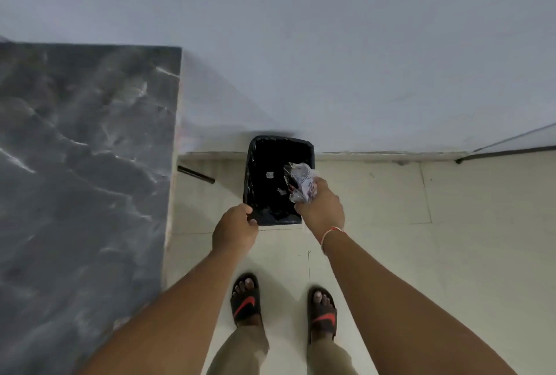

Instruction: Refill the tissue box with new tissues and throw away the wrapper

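Right hand (320, 209) grip pinching crumpled wrapper (301, 182) over open bin (311, 154). Left hand (235, 230) grip curled onto bin's near rim.

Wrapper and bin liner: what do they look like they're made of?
The wrapper in the right hand looks like thin clear plastic film: crumpled, see-through, glinting, with faint print. The liner of the bin looks like thin glossy black plastic, wrinkled and folded over the rim that the left hand grips. The bin's own material is hidden.
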